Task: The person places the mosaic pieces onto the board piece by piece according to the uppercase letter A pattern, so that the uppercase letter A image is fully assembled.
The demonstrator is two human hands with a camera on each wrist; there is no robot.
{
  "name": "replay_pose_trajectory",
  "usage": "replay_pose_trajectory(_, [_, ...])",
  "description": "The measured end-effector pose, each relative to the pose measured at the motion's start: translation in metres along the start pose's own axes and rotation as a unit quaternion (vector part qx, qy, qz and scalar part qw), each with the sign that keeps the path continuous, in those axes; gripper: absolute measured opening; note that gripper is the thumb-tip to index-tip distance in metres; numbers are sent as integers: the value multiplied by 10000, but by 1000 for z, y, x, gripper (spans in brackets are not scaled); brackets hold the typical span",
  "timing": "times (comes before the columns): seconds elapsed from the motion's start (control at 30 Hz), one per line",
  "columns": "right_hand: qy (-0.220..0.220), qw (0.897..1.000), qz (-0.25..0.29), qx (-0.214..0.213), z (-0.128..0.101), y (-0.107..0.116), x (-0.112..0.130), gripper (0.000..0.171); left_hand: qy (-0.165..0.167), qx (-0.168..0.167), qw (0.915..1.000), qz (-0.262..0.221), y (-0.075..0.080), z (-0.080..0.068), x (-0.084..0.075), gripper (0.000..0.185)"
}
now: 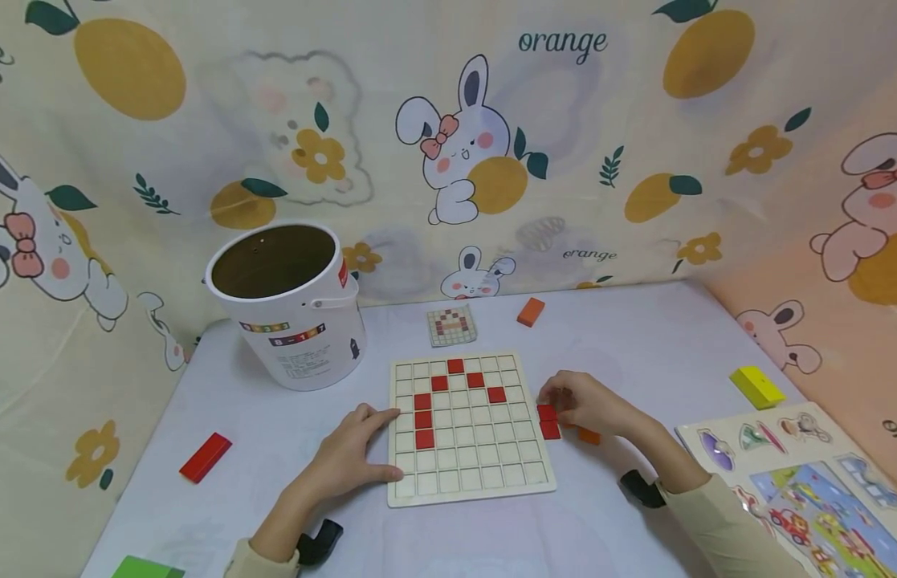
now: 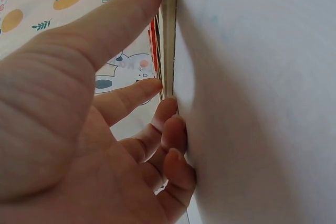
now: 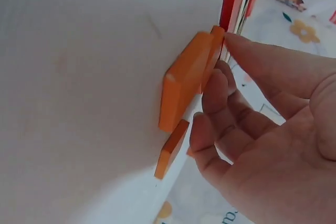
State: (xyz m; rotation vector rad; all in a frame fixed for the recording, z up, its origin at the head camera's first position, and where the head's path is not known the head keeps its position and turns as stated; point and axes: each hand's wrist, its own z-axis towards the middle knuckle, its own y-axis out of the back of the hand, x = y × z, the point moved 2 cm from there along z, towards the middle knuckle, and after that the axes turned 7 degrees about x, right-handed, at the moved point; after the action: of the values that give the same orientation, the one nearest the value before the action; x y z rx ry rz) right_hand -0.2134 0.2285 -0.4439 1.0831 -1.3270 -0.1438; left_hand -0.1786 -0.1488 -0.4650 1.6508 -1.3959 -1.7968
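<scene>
Resting on the white table, a pale wooden grid board carries eight red square tiles, most cells unfilled; left hand, fingers relaxed, steadies its edge; right hand fingers loose orange blocks beside two more red ones.

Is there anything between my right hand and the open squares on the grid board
Nothing visible. The right hand sits at the grid board's right edge, touching red pieces beside an orange block. The open squares lie just to their left, uncovered; the left hand rests at the far edge.
</scene>
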Motion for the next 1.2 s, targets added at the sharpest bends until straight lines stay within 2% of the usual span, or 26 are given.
replay_pose_trajectory(0.33, [-57,9998,-174,-10,2,-2,1,21,-6,6,10000,-5,0,1,1,92])
replay_pose_trajectory(0.53, [-82,9999,56,-114,3,0,1,19,-23,20,10000,-6,0,1,1,92])
replay_pose_trajectory(0.73, [71,9993,333,129,7,6,2,15,-17,38,10000,-8,0,1,-1,92])
replay_pose_trajectory(1.0, [490,9954,772,291,27,-1,16,11,4,32,10000,-22,1,-1,-2,90])
replay_pose_trajectory(1.2, [444,9950,828,350,45,-12,29,12,26,44,10000,-36,0,0,-1,90])
